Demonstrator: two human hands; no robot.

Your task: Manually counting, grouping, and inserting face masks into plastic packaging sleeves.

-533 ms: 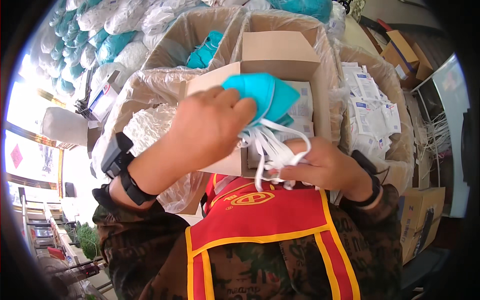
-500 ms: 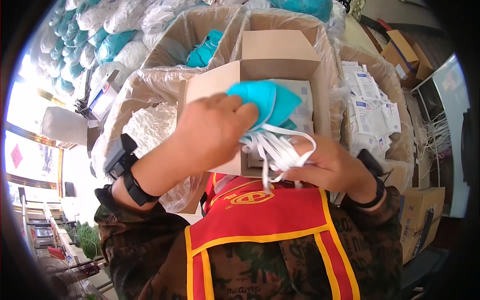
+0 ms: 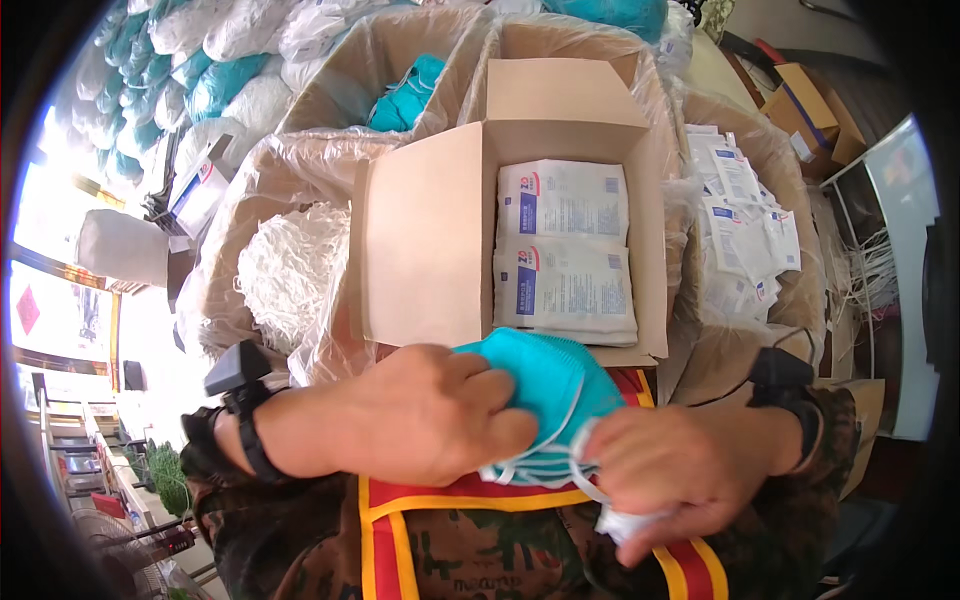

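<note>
My left hand (image 3: 430,415) is closed on a small stack of teal face masks (image 3: 550,380), held low in front of my chest. White elastic straps (image 3: 525,468) hang along the stack's lower edge. My right hand (image 3: 690,465) is closed too, gripping white straps at the stack's right side; a bunched white bit shows below its fingers. Just beyond the masks stands an open cardboard carton (image 3: 425,240). Flat white printed packets (image 3: 565,290) lie inside it in two rows.
Left of the carton, a plastic-lined box holds a heap of white straps (image 3: 290,260). Behind it, another lined box contains teal masks (image 3: 408,95). A lined box on the right holds white packets (image 3: 750,225). Stuffed bags (image 3: 235,90) pile up at the far left.
Both hands have drawn the masks from over the carton down toward my body, uncovering the packets inside. My right hand has moved lower and to the right, still gripping straps.
</note>
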